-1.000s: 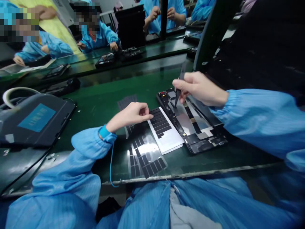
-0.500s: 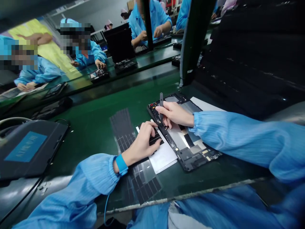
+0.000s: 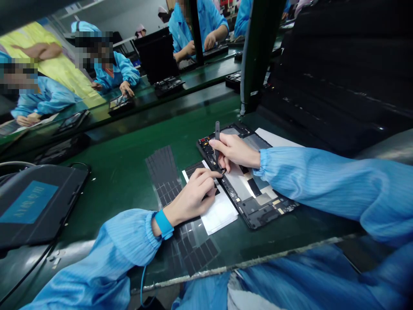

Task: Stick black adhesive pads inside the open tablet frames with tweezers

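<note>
An opened tablet lies at an angle on the green bench, its inner boards and metal plates exposed. My right hand rests over its upper left part, closed around dark grey tweezers held upright, tips pointing down at the tablet. My left hand is at the tablet's left edge. Its index finger stretches out to the edge near the tweezers, while the other fingers bend and grip nothing visible. Beneath the left hand are white sheets with black strips on them. Clear film with black adhesive-like pieces lies to the left.
A black case with a blue label and a cable stands at the left. Dark stacked panels rise at the right. A dark upright post stands behind the tablet. Co-workers in blue sit across the line.
My left index finger has reached right onto the tablet's edge, and its thumb has drawn in. My right hand keeps the tweezers at nearly the same spot. The view has shifted slightly.
</note>
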The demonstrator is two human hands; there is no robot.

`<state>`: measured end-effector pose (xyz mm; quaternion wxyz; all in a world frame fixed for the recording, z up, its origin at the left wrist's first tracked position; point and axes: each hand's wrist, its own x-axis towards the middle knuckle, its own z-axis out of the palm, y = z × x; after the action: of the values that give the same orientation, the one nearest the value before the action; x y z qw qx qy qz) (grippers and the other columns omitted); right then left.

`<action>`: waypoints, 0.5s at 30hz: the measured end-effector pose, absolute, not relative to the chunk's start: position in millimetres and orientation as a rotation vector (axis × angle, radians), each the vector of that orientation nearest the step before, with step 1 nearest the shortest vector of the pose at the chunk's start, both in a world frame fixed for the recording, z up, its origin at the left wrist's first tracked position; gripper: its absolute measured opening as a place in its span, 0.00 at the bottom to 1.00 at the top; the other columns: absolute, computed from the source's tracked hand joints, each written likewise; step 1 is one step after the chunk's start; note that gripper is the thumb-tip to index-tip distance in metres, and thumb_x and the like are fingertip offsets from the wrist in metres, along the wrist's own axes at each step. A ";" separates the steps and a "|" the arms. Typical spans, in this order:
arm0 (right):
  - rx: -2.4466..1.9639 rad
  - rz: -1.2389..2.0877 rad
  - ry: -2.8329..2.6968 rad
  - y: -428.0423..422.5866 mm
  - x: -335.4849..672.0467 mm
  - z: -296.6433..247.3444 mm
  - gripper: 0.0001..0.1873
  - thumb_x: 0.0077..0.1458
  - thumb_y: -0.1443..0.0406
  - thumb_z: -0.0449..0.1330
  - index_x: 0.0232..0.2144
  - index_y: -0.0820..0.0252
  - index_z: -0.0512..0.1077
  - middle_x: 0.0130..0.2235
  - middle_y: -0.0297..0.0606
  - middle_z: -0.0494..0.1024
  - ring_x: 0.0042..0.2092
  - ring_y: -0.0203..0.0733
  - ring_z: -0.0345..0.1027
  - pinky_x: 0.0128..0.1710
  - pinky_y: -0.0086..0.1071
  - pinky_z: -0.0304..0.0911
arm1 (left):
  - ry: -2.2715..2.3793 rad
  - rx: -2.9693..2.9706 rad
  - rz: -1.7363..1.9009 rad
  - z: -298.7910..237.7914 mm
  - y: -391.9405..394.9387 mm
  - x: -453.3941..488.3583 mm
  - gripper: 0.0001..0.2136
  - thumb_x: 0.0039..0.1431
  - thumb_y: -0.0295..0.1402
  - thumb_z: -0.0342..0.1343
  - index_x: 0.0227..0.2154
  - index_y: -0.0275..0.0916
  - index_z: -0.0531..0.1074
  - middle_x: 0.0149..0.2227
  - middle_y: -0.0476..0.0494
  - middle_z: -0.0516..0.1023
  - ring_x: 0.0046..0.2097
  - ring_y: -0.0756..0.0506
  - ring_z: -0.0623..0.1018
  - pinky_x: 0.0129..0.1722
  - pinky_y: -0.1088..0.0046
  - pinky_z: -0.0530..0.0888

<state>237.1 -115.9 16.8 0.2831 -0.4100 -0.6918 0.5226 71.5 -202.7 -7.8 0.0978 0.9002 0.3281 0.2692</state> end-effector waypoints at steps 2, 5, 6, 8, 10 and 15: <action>-1.097 1.372 -1.866 -115.6 237.1 16.0 0.14 0.62 0.59 0.49 0.27 0.59 0.54 0.13 0.28 0.66 0.12 0.33 0.61 0.09 0.21 0.54 | 0.964 2.686 0.766 -8.6 -203.2 71.1 0.09 0.54 0.20 0.46 0.23 0.40 0.56 0.43 0.41 0.74 0.45 0.45 0.68 0.44 0.62 0.69; -1.090 1.318 -1.889 -116.4 236.9 14.9 0.13 0.63 0.61 0.49 0.27 0.59 0.54 0.13 0.27 0.66 0.12 0.33 0.61 0.08 0.21 0.53 | 0.970 2.753 0.727 -9.1 -205.4 71.4 0.09 0.55 0.20 0.45 0.24 0.39 0.57 0.43 0.41 0.74 0.44 0.45 0.68 0.43 0.62 0.70; -1.083 1.303 -1.893 -116.9 236.8 14.6 0.12 0.63 0.62 0.49 0.27 0.59 0.54 0.13 0.27 0.66 0.12 0.32 0.61 0.08 0.20 0.53 | 0.981 2.772 0.710 -8.9 -206.2 71.8 0.09 0.55 0.20 0.45 0.25 0.39 0.57 0.45 0.40 0.73 0.45 0.45 0.68 0.44 0.62 0.70; -1.078 1.303 -1.881 -118.0 236.6 14.5 0.11 0.63 0.63 0.48 0.28 0.59 0.54 0.13 0.26 0.66 0.12 0.33 0.60 0.08 0.21 0.53 | 1.045 2.778 0.693 -8.2 -207.5 73.1 0.08 0.54 0.19 0.44 0.25 0.38 0.57 0.48 0.36 0.70 0.48 0.44 0.67 0.45 0.61 0.70; -1.082 1.339 -1.842 -118.6 236.5 14.9 0.11 0.63 0.63 0.47 0.29 0.58 0.53 0.13 0.27 0.66 0.12 0.34 0.61 0.08 0.22 0.53 | 1.125 2.764 0.675 -7.1 -207.9 74.5 0.07 0.54 0.20 0.44 0.26 0.38 0.57 0.51 0.33 0.68 0.50 0.42 0.67 0.46 0.59 0.71; -1.090 1.420 -1.774 -116.5 236.8 15.0 0.11 0.64 0.61 0.47 0.30 0.58 0.52 0.13 0.27 0.65 0.12 0.36 0.61 0.07 0.23 0.54 | 1.098 2.923 0.491 -2.4 -208.7 77.1 0.07 0.52 0.20 0.44 0.27 0.38 0.61 0.48 0.35 0.71 0.47 0.41 0.69 0.46 0.57 0.72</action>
<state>236.8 -116.5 15.0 0.3056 -0.4119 -0.6703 0.5363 77.1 -208.7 -2.4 -0.0097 0.9247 0.3474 0.1555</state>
